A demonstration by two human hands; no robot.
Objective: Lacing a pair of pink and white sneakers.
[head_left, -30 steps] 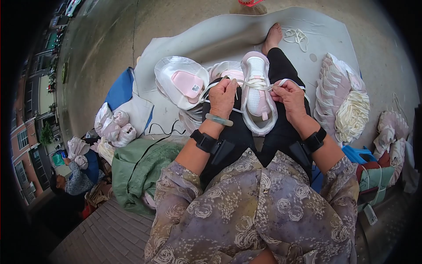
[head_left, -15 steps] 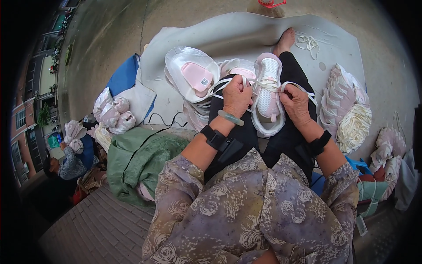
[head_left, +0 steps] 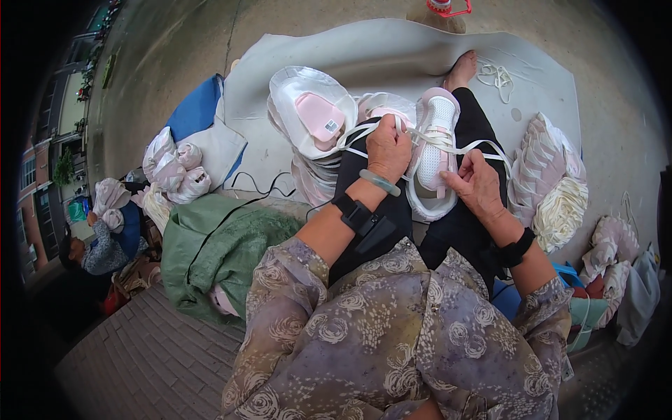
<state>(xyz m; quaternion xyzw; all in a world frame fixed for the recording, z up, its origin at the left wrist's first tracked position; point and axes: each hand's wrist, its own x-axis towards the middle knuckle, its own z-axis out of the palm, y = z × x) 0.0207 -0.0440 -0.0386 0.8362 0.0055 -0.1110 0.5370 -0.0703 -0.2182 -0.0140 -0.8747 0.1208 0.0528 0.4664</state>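
Observation:
A white and pink shoe upper (head_left: 439, 112) lies lengthwise between my thighs, a white shoelace (head_left: 442, 142) crossing its middle. My left hand (head_left: 389, 148) is closed on the lace at the left of the shoe, its loops spreading over my left thigh. On the other side my right hand (head_left: 479, 187) has its thumb near the pink tab at the shoe's near end. Its fingers look apart from the thumb, and the lace runs above them toward the right. Beside my left hand lie a stack of white and pink uppers (head_left: 305, 105) and another upper (head_left: 385, 105).
A pale grey sheet (head_left: 336, 49) covers the ground ahead. On its right are a loose lace (head_left: 498, 80), stacked uppers (head_left: 535, 150) and a lace bundle (head_left: 562, 208). At left sit a green sack (head_left: 220, 245) and bundled uppers (head_left: 171, 164). Another person (head_left: 108, 248) sits farther left.
My right hand has moved from the lace beside the shoe down toward its near end, and its pinch has loosened. My left hand stays closed on the lace. The view has shifted slightly.

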